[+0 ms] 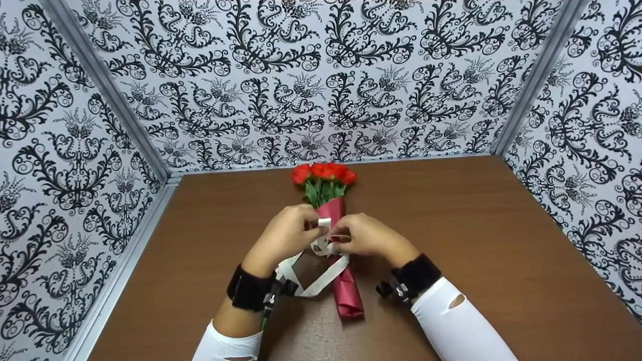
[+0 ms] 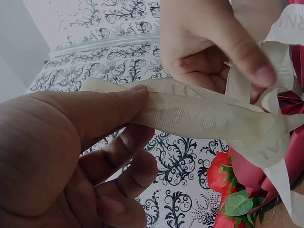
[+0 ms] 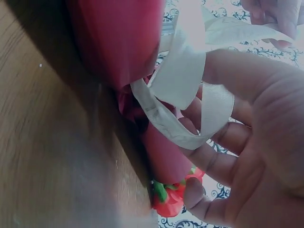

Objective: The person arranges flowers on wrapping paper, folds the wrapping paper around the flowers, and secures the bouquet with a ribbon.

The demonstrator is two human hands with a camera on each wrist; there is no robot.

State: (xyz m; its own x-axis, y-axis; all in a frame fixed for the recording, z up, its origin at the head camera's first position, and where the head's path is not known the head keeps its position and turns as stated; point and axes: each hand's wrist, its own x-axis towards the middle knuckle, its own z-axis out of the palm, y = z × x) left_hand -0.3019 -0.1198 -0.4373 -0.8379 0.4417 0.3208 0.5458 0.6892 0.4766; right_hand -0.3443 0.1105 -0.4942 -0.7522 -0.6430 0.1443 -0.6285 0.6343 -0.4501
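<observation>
A bouquet of red flowers point(image 1: 325, 173) with green leaves lies on the table, its stems wrapped in dark red paper point(image 1: 346, 293). Cream ribbon point(image 1: 326, 277) with faint lettering goes round the gathered middle of the wrap and hangs in loops over it. My left hand point(image 1: 287, 233) pinches a folded length of this ribbon point(image 2: 190, 111) between thumb and forefinger, while its other fingers curl loosely. On the other side of the wrap, my right hand point(image 1: 368, 235) holds another part of the ribbon point(image 3: 183, 61) between thumb and fingers, close to the tied spot.
The brown table point(image 1: 441, 210) carries the bouquet near its middle. Patterned black-and-white panels point(image 1: 321, 90) stand at the back and both sides, joined by grey metal posts point(image 1: 534, 75). Black straps point(image 1: 419, 276) with small cameras sit on both wrists.
</observation>
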